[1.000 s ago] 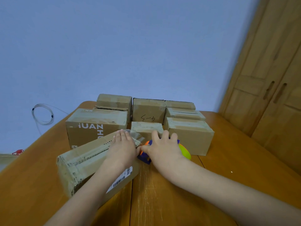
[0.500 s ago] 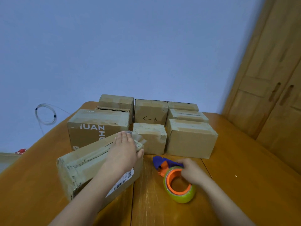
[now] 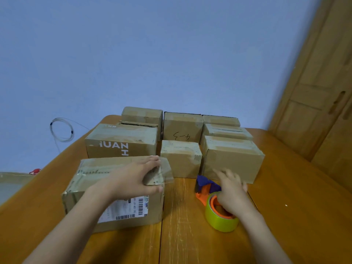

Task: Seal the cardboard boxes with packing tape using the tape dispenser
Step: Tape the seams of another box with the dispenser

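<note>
Across the wooden desk (image 3: pixel 297 187), seven cardboard boxes (image 3: pixel 231 159) stand clustered at the far side, unmoved. Nearer than that cluster, to its left, lies the box being sealed (image 3: pixel 114 189), which has swung round since half a second ago, so its labelled side now faces the camera squarely. Over this box's right end the left hand (image 3: pixel 131 180) presses, fingers spread on top and thumb down the side, smoothing a loose flap of clear tape (image 3: pixel 162 174). Right of the box, on the desk, sits the tape dispenser (image 3: pixel 217 208) with its green roll. The right hand (image 3: pixel 232 193) now rests on the dispenser, fingers loosely extended and blurred; whether it grips I cannot tell.
</note>
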Available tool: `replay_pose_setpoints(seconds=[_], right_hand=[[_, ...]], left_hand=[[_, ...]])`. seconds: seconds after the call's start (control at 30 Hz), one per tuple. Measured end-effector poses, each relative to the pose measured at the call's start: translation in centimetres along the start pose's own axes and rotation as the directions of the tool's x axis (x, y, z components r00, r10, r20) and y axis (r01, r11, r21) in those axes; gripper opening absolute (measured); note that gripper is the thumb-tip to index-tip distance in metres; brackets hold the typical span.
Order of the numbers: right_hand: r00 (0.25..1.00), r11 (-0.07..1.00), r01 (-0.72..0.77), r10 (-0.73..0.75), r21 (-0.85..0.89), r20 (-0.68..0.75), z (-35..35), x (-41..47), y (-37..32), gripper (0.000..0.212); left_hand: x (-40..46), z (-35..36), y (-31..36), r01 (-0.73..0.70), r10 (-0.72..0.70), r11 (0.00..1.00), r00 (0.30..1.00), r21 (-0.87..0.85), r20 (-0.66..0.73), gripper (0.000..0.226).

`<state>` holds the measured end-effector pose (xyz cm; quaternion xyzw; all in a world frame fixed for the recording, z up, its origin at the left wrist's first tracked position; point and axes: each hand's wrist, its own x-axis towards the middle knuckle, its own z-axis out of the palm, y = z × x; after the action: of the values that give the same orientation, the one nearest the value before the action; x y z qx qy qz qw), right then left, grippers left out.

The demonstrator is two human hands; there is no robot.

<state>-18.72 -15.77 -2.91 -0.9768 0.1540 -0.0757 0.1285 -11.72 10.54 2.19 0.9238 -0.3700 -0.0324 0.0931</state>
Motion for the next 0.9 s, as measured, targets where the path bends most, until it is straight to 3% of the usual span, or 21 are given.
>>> replay_pose_setpoints(seconds=[0.1, 0.2, 0.33, 0.53, 0.77, 0.9], right_hand=[[0.939, 0.869, 0.326, -0.254, 0.372, -0.231, 0.2, -0.5, -2.7, 0.075], [0.878, 0.702, 0.477, -0.356, 0.529, -0.320, 1.8, -0.5, -4.9, 0.078], [0.810, 0.608, 0.586, -0.416, 0.536, -0.414, 4.6, -0.2, -6.8, 0.071], [0.757, 0.615, 0.646, -0.440, 0.452, -0.483, 8.0, 0.0, -6.9, 0.061], [0.721, 0.589, 0.676, -0.406, 0.442, -0.561, 7.6, 0.7, -7.5, 0.072], [0.633, 0.567, 0.747, -0.450, 0.346, -0.629, 7.5, 1.6, -8.6, 0.068]], left_hand=[[-0.7, -0.4, -1.2, -0.048, 0.048, 0.992, 0.999, -0.120, -0.007, 0.091], [-0.9, -0.6, -2.0, -0.076, 0.076, 0.969, 0.997, -0.233, -0.011, 0.091], [-0.7, -0.7, -2.0, -0.015, 0.002, 0.934, 0.999, -0.357, -0.037, 0.109], [-0.4, 0.4, -1.0, 0.020, -0.033, 0.981, 0.997, -0.193, -0.064, 0.124], [-0.3, 0.6, -1.3, 0.026, -0.050, 0.968, 0.995, -0.249, -0.090, 0.118], [0.0, 0.9, -1.7, 0.027, -0.065, 0.941, 0.992, -0.338, -0.104, 0.093]])
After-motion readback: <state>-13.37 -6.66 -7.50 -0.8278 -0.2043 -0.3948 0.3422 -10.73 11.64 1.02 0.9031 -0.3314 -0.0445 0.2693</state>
